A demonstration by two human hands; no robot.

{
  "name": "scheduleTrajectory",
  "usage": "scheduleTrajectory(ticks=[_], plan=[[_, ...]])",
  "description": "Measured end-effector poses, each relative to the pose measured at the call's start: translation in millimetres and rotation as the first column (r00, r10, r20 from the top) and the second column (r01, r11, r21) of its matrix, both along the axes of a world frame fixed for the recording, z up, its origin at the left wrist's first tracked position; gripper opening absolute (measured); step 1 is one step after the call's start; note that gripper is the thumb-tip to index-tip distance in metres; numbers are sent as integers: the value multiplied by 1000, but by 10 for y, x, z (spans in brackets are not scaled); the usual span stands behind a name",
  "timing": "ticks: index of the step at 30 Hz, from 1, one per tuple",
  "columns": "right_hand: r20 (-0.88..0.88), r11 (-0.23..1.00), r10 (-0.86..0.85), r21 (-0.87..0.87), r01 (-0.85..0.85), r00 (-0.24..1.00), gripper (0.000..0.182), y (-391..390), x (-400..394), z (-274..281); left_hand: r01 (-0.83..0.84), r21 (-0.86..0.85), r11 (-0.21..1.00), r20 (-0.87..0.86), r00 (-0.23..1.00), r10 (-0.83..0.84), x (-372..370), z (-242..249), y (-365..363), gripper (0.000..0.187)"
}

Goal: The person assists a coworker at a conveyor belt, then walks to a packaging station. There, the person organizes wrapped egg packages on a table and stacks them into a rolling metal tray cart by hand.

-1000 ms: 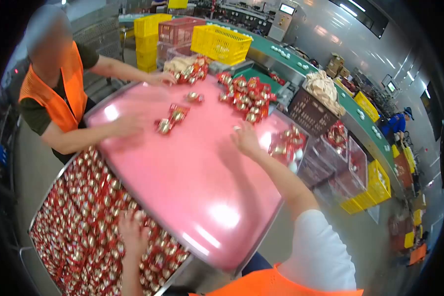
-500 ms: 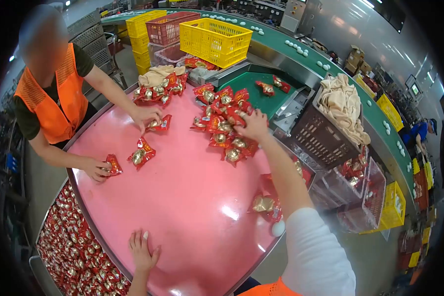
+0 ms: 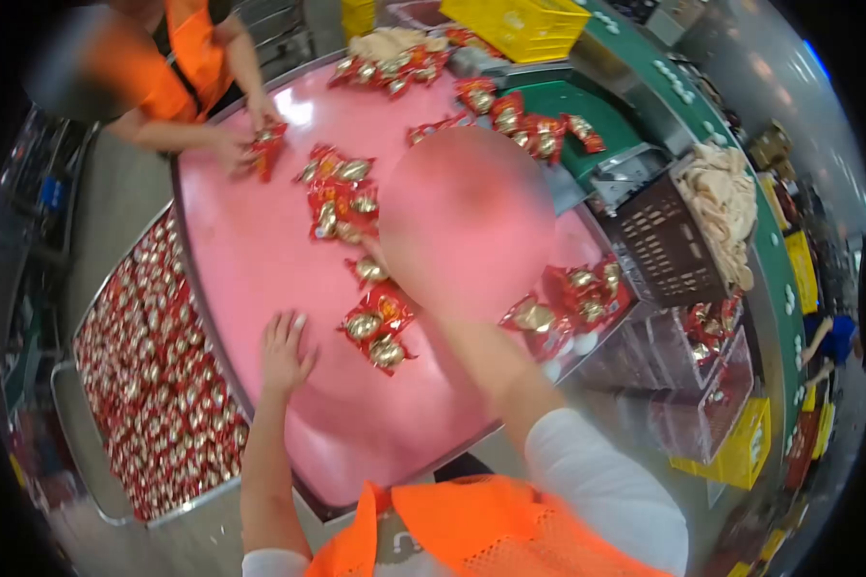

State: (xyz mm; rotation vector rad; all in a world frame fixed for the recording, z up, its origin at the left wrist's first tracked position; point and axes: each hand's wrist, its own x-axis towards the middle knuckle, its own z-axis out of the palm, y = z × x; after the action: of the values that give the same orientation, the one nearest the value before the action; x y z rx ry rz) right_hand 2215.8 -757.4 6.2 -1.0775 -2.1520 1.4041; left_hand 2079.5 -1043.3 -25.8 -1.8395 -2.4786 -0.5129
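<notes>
My left hand (image 3: 287,351) lies flat on the pink tabletop (image 3: 342,442), fingers spread, with nothing under it that I can see. Just right of it are red-and-gold packets (image 3: 380,325), shiny and wrapped, with golden egg-shaped middles. Reaching across the table, my right hand (image 3: 379,254) is beside a loose row of the same packets (image 3: 342,197). A round blurred patch covers most of that hand, so its fingers and any hold are hidden. More packets (image 3: 582,293) lie at the table's right corner, close to white eggs (image 3: 585,342).
A co-worker in an orange vest (image 3: 188,53) handles a packet (image 3: 267,152) at the far left. Below the table's left edge stands a large bin of packets (image 3: 159,385). A brown crate with cloths (image 3: 669,245) and a green conveyor (image 3: 755,279) are on the right.
The view has tilted down and shifted. My right arm has swept left from the packet heap, and several packets now lie spread mid-table. My left hand stays flat. The co-worker's hands have come together.
</notes>
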Motion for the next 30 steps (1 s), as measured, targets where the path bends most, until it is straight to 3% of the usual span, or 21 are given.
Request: scheduleTrajectory(ticks=[2, 3, 4, 5, 6, 8, 10, 11, 13, 15, 17, 18, 19, 20, 22, 24, 26, 27, 29, 30], plan=[[-191, 852, -194, 454, 262, 962, 58, 225, -110, -451, 18, 30, 999, -19, 1000, -18, -21, -25, -31, 61], [-94, 924, -216, 301, 235, 972, 68, 465, -10, -512, -4, 23, 1000, -16, 1000, 4, 15, 38, -63, 61], [15, 963, -130, -234, 130, 991, 62, 695, 158, -319, -62, 13, 998, 7, 998, 62, 79, 132, -77, 58], [-137, 920, -279, 245, 305, 951, 52, 673, 305, -284, -116, 3, 993, 32, 993, 116, 161, 193, -103, 55], [-346, 621, -322, 625, 472, 882, 42, 605, 445, -251, -129, 3, 992, 39, 991, 129, 253, 207, -143, 55], [-292, 734, -191, 591, 334, 937, 27, 207, 806, 134, -143, 116, 983, 263, 959, 108, 441, 217, -248, 50], [66, 975, 9, 220, -23, 998, 23, -433, 1126, 292, -98, 215, 972, 302, 953, 29, 624, 225, -81, 49], [197, 968, 118, 196, -157, 973, 25, -835, 1125, 519, -51, 318, 947, 326, 943, -59, 693, 249, 58, 48], [301, 809, 186, 493, -320, 935, 30, -1361, 1115, 608, -21, 315, 949, 293, 953, -77, 769, 412, 370, 46], [336, 804, 156, 504, -317, 929, 37, -1467, 1086, 306, 17, 315, 949, 260, 960, -103, 753, 414, 544, 45], [363, 797, 124, 518, -310, 923, 44, -1386, 1116, 194, 116, 55, 992, 282, 951, -127, 670, 244, 650, 44], [372, 753, 228, 519, -405, 900, 45, -1301, 1185, 196, 123, 59, 991, 280, 951, -134, 641, 286, 624, 44], [382, 699, 331, 515, -496, 863, 46, -1223, 1267, 191, 131, -38, 991, 406, 908, -104, 635, 349, 544, 45], [384, 704, 330, 509, -496, 863, 46, -1157, 1363, 181, 150, -137, 979, 523, 850, -57, 678, 400, 465, 46], [282, 653, 496, 502, -567, 821, 47, -1067, 1501, 161, 79, -94, 992, 529, 849, -17, 898, 355, 198, 48], [256, 722, 472, 436, -537, 843, 47, -1069, 1532, 124, 9, -67, 998, 543, 840, 29, 1053, 347, 62, 50], [229, 826, 425, 298, -479, 876, 49, -1089, 1534, 90, -34, 115, 993, 210, 978, 9, 1157, 417, 145, 51], [231, 827, 426, 292, -480, 875, 49, -1113, 1529, 114, -35, 110, 993, 214, 977, 10, 1127, 385, 213, 51], [296, 907, 359, 114, -406, 885, 51, -1131, 1501, 223, -2, -16, 1000, 286, 958, 6, 1027, 294, 353, 54], [298, 916, 315, 153, -371, 901, 49, -1136, 1521, 231, -3, -8, 1000, 285, 959, 5, 992, 283, 357, 54]])
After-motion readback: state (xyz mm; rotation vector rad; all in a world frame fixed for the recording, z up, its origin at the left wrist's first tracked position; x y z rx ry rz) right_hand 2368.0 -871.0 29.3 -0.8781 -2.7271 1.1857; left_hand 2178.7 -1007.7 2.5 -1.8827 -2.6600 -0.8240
